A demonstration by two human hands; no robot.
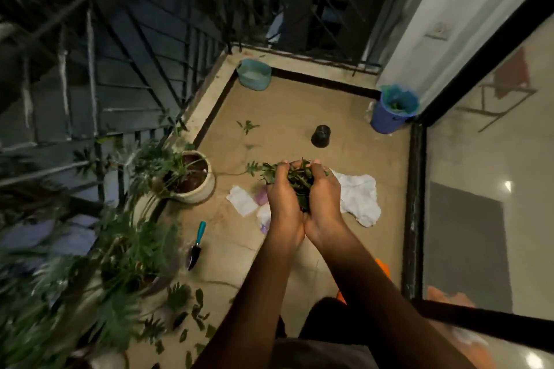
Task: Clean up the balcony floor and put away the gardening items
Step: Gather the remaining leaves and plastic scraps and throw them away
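Two hands, left hand [281,204] and right hand [323,198], are pressed side by side, fingers curled round one bundle of leaf clippings [296,180] held above the mid floor. On the floor: one trowel [196,244] near left, one black pot [321,135] far, one blue bin [386,120] far right, one white cloth [359,198] right. Loose leaves [192,311] lie near left; blur makes them uncountable, possibly a dozen.

Your leaves [299,184] are dark green. In the floor's [299,111] far corners you see a teal tub [254,79] and a blue bin [385,121] with a blue-green liner. The trowel [195,245] has a teal handle, the cloth [359,198] is white, and the floor is tan with a black border.
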